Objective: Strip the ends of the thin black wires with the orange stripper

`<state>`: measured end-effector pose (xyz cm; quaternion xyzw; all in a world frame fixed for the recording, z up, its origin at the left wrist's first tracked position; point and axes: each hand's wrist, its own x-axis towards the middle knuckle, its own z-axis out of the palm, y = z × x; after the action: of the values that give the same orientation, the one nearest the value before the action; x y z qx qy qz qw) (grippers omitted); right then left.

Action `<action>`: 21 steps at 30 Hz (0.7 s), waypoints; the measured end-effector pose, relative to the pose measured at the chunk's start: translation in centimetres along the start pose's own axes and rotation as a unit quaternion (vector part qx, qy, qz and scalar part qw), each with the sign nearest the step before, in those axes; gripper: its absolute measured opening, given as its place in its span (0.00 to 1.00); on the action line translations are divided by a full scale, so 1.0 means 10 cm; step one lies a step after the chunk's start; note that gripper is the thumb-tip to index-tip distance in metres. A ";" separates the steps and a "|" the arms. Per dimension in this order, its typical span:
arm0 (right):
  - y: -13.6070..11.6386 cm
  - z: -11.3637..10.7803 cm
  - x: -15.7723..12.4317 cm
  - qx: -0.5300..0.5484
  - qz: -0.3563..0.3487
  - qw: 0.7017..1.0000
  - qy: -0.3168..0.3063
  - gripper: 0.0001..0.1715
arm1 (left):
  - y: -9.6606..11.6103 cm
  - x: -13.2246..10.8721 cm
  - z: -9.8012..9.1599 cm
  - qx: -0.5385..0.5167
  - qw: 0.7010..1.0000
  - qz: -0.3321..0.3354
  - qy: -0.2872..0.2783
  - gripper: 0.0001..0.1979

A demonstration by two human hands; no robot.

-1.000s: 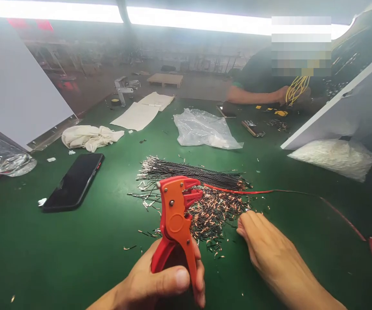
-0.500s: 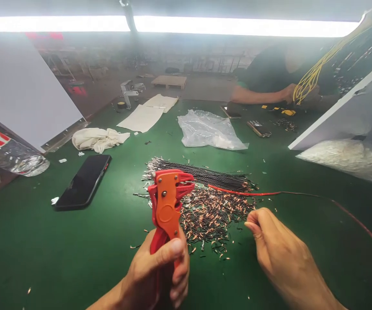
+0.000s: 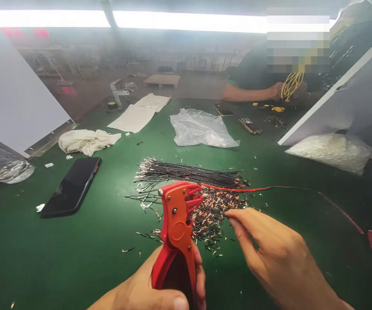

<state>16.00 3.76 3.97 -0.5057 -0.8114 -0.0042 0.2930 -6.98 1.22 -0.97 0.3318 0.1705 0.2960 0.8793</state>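
My left hand (image 3: 150,286) is wrapped round the handles of a red and orange wire stripper (image 3: 176,219), held upright with its jaws facing right. The stripper's handles are spread apart, and I see nothing between its jaws. My right hand (image 3: 279,249) pinches thumb and forefinger together at the right edge of a heap of short black wire offcuts (image 3: 208,219) with copper ends. Whatever is in that pinch is too small to make out. Behind the heap lies a bundle of black wires (image 3: 189,172), with silvery ends on the left and copper-coloured ends on the right.
A thin red strip (image 3: 237,188) runs rightward from the heap. To the left lie a phone (image 3: 71,187), a white cloth (image 3: 89,141) and a plastic bottle (image 3: 5,165). Farther back are a clear plastic bag (image 3: 201,129), papers (image 3: 134,116) and a person's arm (image 3: 250,92) beside yellow wires.
My right hand has moved left, closer to the stripper and heap. The stripper's handles have spread apart, and it sits slightly lower and farther right. The view has shifted a little.
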 end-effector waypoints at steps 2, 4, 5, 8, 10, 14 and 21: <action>-0.01 -0.06 0.03 -0.066 -0.004 0.998 -0.019 0.15 | 0.00 0.01 0.00 0.001 1.000 -0.009 -0.005 0.28; 0.00 -0.11 0.04 -0.120 -0.005 0.992 -0.024 0.17 | 0.00 0.01 0.02 0.003 1.000 -0.003 -0.007 0.28; 0.00 -0.13 0.04 -0.141 -0.002 0.990 -0.023 0.18 | 0.01 0.01 0.02 0.004 1.000 0.003 -0.003 0.28; -0.01 -0.17 0.06 -0.186 0.013 0.983 -0.001 0.22 | 0.04 -0.01 0.04 0.020 1.000 0.012 0.020 0.28; -0.06 -0.17 0.11 -0.194 0.005 0.981 0.027 0.22 | 0.06 -0.01 0.05 0.046 0.998 0.008 0.034 0.28; -0.22 -0.14 0.21 -0.186 -0.028 0.980 0.060 0.16 | 0.08 0.00 0.05 0.108 0.993 -0.005 0.035 0.26; -0.36 -0.12 0.25 -0.130 -0.058 0.987 0.076 0.14 | 0.11 0.02 0.10 0.157 0.986 -0.029 0.041 0.26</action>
<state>12.79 3.72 7.21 -0.4902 -0.8071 -0.1649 0.2846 -6.82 1.55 0.46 0.4485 0.2601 0.2532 0.8168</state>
